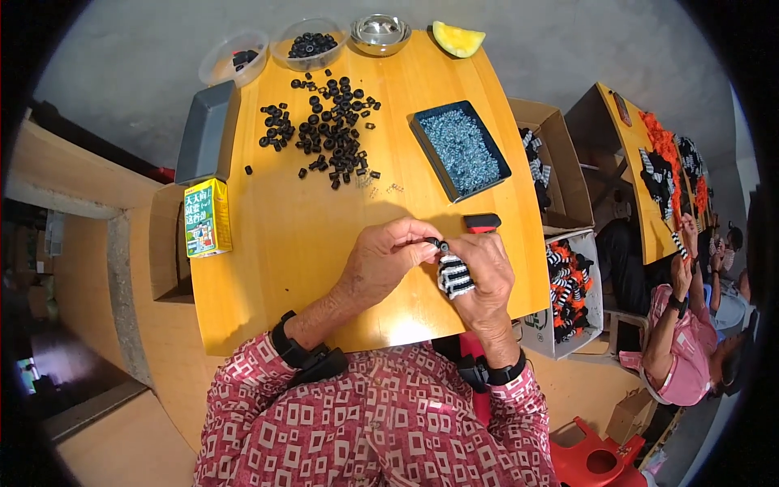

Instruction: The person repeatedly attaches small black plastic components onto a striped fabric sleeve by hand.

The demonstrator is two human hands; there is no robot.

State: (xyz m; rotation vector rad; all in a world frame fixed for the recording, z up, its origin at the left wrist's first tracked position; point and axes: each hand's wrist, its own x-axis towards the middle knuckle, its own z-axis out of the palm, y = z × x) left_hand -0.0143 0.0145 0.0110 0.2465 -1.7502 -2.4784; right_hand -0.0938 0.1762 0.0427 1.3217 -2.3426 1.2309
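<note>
Over the near part of the wooden table, my two hands meet at a small black round part (443, 246). My left hand (377, 258) pinches a dark piece beside it between thumb and fingertips. A black-and-white striped knitted piece (454, 276) hangs below that part, held by my right hand (487, 272) with its fingers closed. What exactly lies between the fingertips is partly hidden. Just beyond my right hand lies a red-and-black object (483, 222). Farther off, many black bead-like parts (329, 134) are scattered, with a few tiny clear pieces (394, 187) nearer me.
A dark tray (415, 123) of clear bluish small pieces stands at right. Plastic bowls (278, 57), a metal bowl (380, 50) and a melon slice (458, 39) line the far edge. A grey bin (195, 146) and yellow carton (225, 217) stand left. A co-worker (677, 341) sits right.
</note>
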